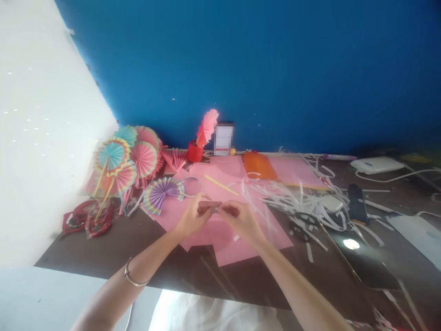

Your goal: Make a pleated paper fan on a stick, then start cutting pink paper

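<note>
Over pink paper sheets point(227, 248), my left hand point(195, 215) and my right hand point(241, 218) meet with their fingertips pinched together. Something small and pale shows between them, too small to name. Just left of my left hand lies a purple, yellow and teal pleated paper fan point(161, 194). A thin hoop point(191, 186) rests beside the fan's right end. Beyond my hands a narrow yellow strip point(221, 185) lies slantwise on the pink paper.
Pleated paper rosettes point(143, 158) stand at the left above red packaging point(87, 218). A red holder point(195, 151) and an orange sheet point(260, 165) are at the back. White paper strips point(292, 200), a dark tablet point(361, 257) and a white corded device point(377, 164) occupy the right.
</note>
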A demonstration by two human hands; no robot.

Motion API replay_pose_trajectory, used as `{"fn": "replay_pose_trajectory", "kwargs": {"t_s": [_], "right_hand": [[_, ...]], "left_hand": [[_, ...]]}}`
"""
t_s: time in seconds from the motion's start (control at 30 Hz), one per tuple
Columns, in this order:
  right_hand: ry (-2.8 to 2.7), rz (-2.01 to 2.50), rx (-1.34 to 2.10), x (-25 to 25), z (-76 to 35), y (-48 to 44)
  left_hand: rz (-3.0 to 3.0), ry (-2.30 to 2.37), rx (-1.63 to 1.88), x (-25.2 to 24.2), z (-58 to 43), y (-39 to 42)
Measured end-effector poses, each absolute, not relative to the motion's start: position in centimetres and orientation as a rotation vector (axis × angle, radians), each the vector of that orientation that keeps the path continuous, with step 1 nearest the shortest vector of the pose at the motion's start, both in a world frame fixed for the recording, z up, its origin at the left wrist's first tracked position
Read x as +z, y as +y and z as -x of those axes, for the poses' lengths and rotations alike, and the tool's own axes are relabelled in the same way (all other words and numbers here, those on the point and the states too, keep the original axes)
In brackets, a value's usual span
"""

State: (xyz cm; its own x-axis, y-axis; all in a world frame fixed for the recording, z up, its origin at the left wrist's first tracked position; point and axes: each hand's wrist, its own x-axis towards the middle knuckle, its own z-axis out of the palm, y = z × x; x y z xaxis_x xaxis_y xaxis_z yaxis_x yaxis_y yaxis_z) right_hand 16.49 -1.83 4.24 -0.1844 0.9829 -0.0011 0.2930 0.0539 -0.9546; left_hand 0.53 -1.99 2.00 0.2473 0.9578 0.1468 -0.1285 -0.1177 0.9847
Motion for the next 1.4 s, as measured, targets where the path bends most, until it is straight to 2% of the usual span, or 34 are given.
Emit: {"fn": "replay_pose_trajectory", "kwargs": {"t_s": [0.4,0.63,1.4], "right_hand": [[-1.576,1.264,1.071,3.1,-16.2,-1.8],[-1.600,1.263,0.906,2.5,-15.7,-1.9],[-1.535,1.540,1.129,4.2,-17.2,-1.9]], "left_hand": [[-1.346,0.895,1.166,2.4,-0.5,-2.1],[-1.356,0.951,1.190,1.0,-0.8,-1.8],[-1.370,1.014,1.257,1.2,0.0,-1.0]]}}
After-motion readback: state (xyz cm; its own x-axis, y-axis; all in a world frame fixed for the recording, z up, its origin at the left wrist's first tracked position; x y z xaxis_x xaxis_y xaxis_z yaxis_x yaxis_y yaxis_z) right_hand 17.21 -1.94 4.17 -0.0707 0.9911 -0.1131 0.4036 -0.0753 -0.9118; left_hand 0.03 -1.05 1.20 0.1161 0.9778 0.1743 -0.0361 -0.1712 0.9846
